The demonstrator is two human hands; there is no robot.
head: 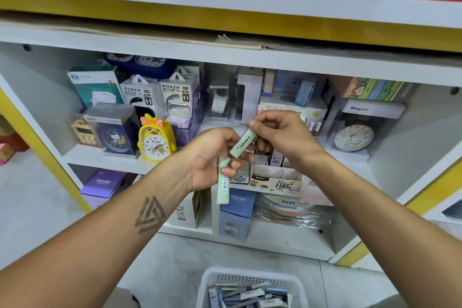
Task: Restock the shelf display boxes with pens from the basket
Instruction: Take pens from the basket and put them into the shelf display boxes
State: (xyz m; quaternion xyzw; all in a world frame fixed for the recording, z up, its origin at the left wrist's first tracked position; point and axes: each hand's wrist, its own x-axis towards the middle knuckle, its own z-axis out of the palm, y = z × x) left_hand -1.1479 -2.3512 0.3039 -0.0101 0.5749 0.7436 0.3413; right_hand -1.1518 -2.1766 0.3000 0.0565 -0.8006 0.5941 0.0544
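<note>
In front of the white cardboard display box (276, 177) on the middle shelf, my left hand (212, 157) curls around one pale green flat pen pack (223, 184) hanging downward, while my right hand (280, 136) pinches a second pale green pack (242, 144) tilted above it. The white plastic slotted basket (250, 280) of packs sits below the box.

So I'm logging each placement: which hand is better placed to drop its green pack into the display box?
Right hand, probably. Its green pack hangs just above the display box. The left hand holds its own pack lower, off the box's left side.
</note>
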